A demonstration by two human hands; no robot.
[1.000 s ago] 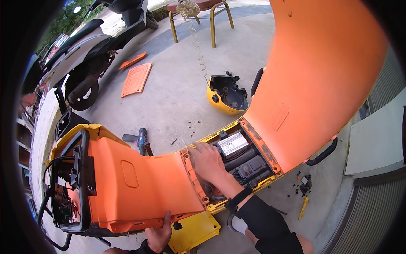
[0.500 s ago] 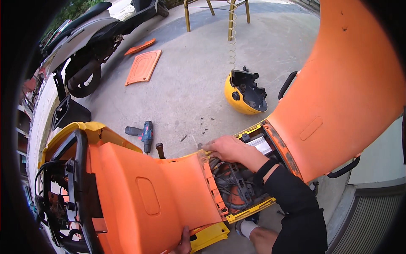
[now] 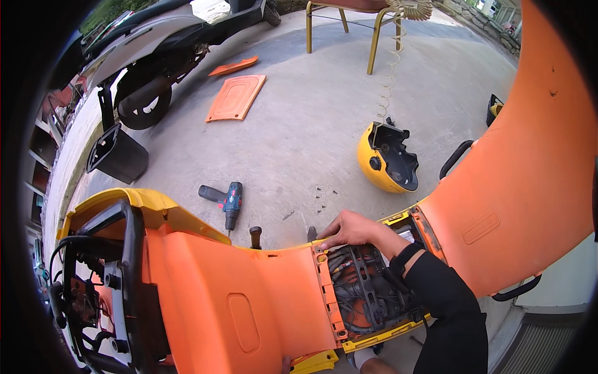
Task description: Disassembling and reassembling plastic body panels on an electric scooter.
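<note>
A long orange body cover (image 3: 243,287) with yellow side trim lies in front of me, a black tubular frame (image 3: 134,249) at its left end. Beside its right edge is an uncovered bay (image 3: 358,280) of cables, hoses and a black perforated bracket. My right hand (image 3: 352,229) reaches across this bay, thumb and fingers closed on the far corner, where orange cover and yellow trim (image 3: 386,219) meet. Of my left hand (image 3: 286,364) only a bit of a finger shows at the cover's near edge; the rest is hidden.
A cordless drill (image 3: 232,202) and several loose screws (image 3: 319,198) lie on the concrete beyond. A yellow helmet-like shell (image 3: 381,168) sits by a coiled hose (image 3: 393,68). A large orange cover (image 3: 523,156) rises at right. Farther off are an orange panel (image 3: 237,98), a chair (image 3: 374,40) and a scooter (image 3: 143,56).
The view has shifted, so the scene lies farther right in the picture. My right hand stays at the far corner, its wrist more raised. My left hand has slipped mostly out of sight.
</note>
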